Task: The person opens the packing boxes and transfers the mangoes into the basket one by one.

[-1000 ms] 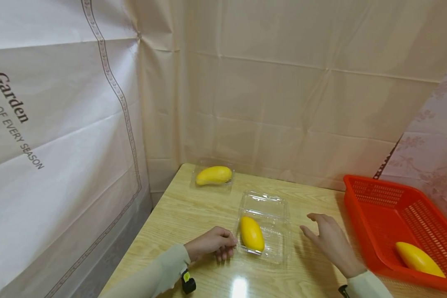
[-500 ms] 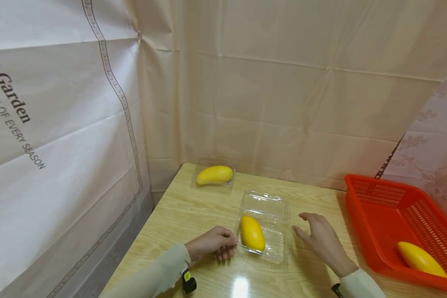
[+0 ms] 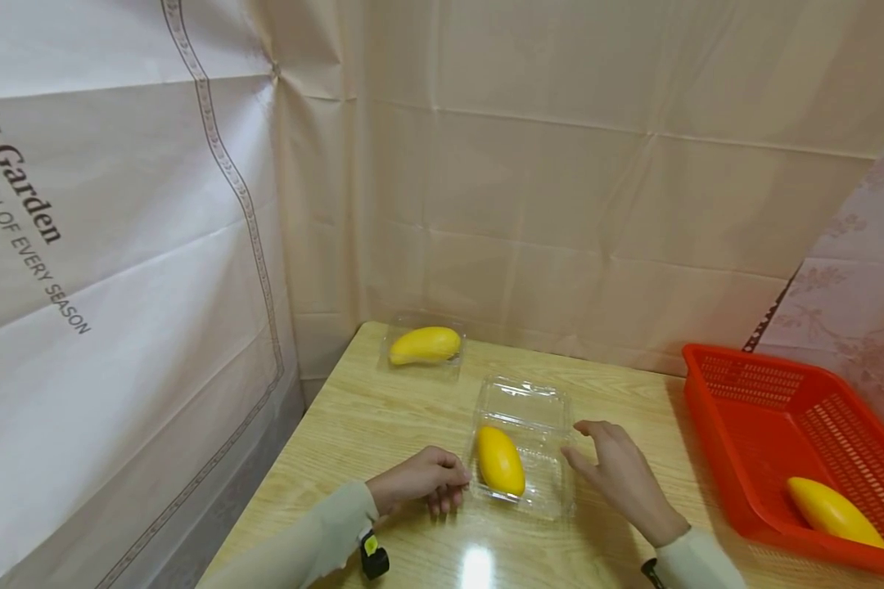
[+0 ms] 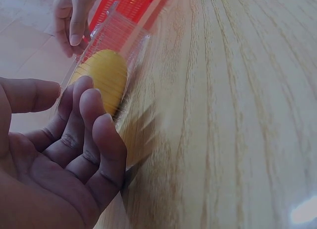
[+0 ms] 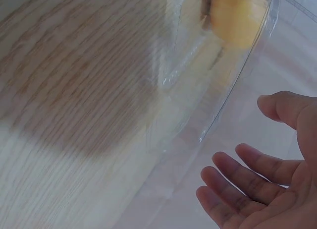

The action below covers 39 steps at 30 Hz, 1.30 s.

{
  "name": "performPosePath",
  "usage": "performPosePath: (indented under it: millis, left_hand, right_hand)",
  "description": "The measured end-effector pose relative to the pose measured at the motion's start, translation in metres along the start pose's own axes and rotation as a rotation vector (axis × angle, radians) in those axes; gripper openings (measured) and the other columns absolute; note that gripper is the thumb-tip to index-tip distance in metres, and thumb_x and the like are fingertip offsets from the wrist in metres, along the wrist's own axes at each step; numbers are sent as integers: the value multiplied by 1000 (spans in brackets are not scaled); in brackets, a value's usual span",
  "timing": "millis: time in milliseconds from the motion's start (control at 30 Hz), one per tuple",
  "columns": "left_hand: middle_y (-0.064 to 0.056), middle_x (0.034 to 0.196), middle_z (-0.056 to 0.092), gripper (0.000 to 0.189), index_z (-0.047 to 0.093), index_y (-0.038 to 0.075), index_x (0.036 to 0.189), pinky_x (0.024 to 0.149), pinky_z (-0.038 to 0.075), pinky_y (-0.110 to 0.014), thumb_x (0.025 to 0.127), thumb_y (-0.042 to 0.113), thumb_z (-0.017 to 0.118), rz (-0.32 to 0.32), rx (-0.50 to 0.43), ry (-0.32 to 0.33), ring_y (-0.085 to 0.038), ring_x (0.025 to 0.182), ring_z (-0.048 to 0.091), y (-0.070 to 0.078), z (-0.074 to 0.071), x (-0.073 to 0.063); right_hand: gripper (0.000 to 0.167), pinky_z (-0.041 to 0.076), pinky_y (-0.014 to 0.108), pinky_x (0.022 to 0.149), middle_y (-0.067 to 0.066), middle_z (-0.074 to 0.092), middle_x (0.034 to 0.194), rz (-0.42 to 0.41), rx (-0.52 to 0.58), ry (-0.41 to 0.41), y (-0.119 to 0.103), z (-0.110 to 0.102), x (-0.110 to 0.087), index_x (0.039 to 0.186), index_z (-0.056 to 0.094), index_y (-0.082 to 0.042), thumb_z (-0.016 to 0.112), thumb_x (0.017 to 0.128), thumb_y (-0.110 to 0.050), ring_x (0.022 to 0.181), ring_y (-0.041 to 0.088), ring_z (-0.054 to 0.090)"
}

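Observation:
A clear plastic clamshell container (image 3: pixel 541 483) lies with its lid (image 3: pixel 521 402) folded back on the wooden table, a yellow mango (image 3: pixel 500 462) resting in the left part of its base. At its left edge, my left hand (image 3: pixel 423 478) pinches the rim between thumb and bent forefinger; the left wrist view shows the thumb (image 4: pixel 37 94) and curled fingers there. My right hand (image 3: pixel 619 474) hovers just off the container's right side, thumb and fingers spread apart and holding nothing. In the right wrist view, the fingers (image 5: pixel 247 179) face the clear rim.
Another clear container (image 3: pixel 449 370) with a yellow mango (image 3: pixel 425 346) in it stands at the far left corner of the table (image 3: pixel 354 409). On the right is a red plastic basket (image 3: pixel 722 458) with one mango (image 3: pixel 832 514) inside. Cloth sheets (image 3: pixel 516 180) hang behind and at the left.
My right hand has moved left, away from the red basket and up to the container's right side. The left hand and the mango in the container have stayed in place.

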<state>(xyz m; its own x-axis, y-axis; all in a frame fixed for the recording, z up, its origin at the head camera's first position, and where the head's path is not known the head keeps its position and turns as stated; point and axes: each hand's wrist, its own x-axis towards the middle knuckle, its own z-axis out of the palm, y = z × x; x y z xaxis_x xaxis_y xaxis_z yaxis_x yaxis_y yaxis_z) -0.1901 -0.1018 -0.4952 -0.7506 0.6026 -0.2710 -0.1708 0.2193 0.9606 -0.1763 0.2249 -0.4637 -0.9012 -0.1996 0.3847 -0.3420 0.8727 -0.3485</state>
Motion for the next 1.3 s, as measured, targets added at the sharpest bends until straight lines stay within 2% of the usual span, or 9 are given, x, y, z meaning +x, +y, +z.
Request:
performPosePath:
  millis: [300,667,1133,1300]
  left_hand:
    - [-6,77,68,29,66,-10,102,50,48,-24,104,19,59,4,-2,2,-12,58,56,-1,0,-1]
    - [-7,78,68,31,66,-10,103,49,48,-23,104,21,60,9,-11,-14,-12,58,55,1,1,1]
    - [-6,76,68,33,64,-14,103,48,48,-23,104,19,60,27,-29,-10,-12,57,55,-1,2,1]
    - [-6,76,68,33,64,-14,103,47,48,-23,104,19,61,26,-29,-6,-11,56,55,-3,2,1]
  right_hand:
    - [43,52,58,95,20,68,117,-10,22,-23,-11,9,0,121,68,4,80,92,-26,112,40,62]
    - [42,53,56,94,21,68,114,-81,23,23,-23,14,3,117,69,5,83,89,-22,109,39,63]
    - [44,56,52,91,20,68,116,-90,64,-45,-36,25,4,120,68,5,82,90,-23,110,37,64]
    - [45,54,53,95,22,67,119,-61,86,-85,-42,32,6,121,68,6,81,91,-25,113,39,63]
